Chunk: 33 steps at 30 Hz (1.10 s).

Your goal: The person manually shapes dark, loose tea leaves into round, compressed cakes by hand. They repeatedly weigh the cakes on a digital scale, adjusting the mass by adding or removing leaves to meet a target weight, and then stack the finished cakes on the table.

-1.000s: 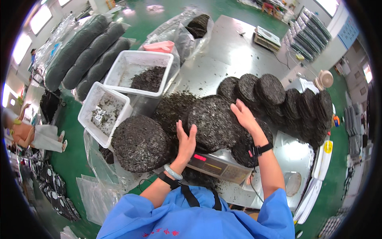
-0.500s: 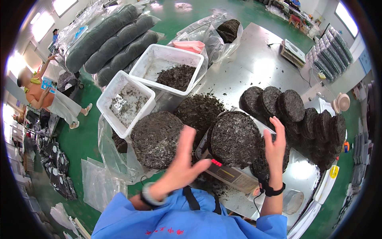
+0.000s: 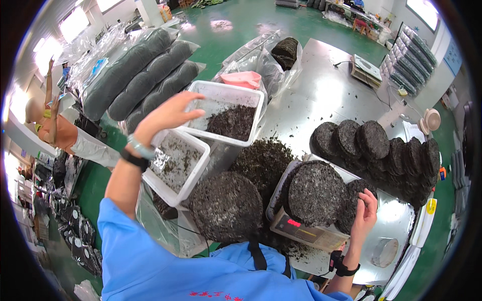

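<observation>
The right hand (image 3: 365,215), fingers bent, is at the edge of a partly hidden dark disc (image 3: 347,215); whether it grips, I cannot tell. Beside that, a round dark block (image 3: 317,193) sits on the scale (image 3: 306,233). Farther off, the left hand (image 3: 173,111), fingers spread, hovers above white tubs (image 3: 195,175), a pink scoop (image 3: 241,79) beyond

Red characters (image 3: 217,294) stand on the blue garment (image 3: 165,271) at six o'clock. The scale (image 3: 312,236) at five o'clock bears a red lit display (image 3: 293,222), its reading blurred. The blue sign (image 3: 452,58) at two o'clock is illegible.
</observation>
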Each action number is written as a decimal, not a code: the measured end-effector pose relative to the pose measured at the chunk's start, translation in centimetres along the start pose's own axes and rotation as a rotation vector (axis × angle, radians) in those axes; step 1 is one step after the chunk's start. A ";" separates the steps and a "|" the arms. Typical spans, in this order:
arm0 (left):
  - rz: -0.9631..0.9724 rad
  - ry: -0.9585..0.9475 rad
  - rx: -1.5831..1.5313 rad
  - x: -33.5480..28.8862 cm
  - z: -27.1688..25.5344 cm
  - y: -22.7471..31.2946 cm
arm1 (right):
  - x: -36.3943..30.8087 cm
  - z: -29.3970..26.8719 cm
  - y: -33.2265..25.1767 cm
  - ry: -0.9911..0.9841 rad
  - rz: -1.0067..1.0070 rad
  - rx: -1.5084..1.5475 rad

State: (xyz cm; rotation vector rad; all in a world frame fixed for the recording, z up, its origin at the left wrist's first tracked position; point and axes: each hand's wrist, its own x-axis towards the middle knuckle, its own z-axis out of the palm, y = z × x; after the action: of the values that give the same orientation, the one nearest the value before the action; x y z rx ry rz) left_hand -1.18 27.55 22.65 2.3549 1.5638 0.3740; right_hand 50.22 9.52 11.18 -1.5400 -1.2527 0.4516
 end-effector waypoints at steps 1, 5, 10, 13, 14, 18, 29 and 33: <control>0.025 -0.080 0.034 2.1 1.4 -1.9 | 0.0 0.0 0.0 0.017 -0.009 -0.005; -0.048 -0.298 0.037 10.2 10.0 -9.9 | -0.6 -2.2 2.6 0.093 -0.032 -0.106; -0.195 -0.363 0.166 14.3 20.5 -14.0 | -4.6 -6.4 3.2 0.207 0.161 -0.205; -0.384 -0.452 0.152 14.1 21.5 -10.6 | -7.3 -8.4 5.1 0.219 0.257 -0.182; -0.377 -0.506 0.205 14.2 22.4 -11.3 | -8.0 -8.6 6.1 0.212 0.286 -0.131; -0.238 -0.234 0.064 13.8 24.3 -16.1 | -7.8 -6.4 4.4 0.179 0.337 -0.069; -0.115 -0.054 -0.066 9.1 15.3 -16.8 | -4.3 -0.5 0.4 -0.023 0.137 0.040; -0.043 -0.087 -0.355 8.6 9.8 -1.1 | -5.7 -1.8 0.2 0.019 0.150 0.019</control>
State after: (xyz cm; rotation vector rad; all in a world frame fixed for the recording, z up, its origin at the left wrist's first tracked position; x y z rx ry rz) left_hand 4.77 34.92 13.68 2.0365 1.3762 0.4874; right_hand 49.58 3.72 9.98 -1.6249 -1.1194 0.5430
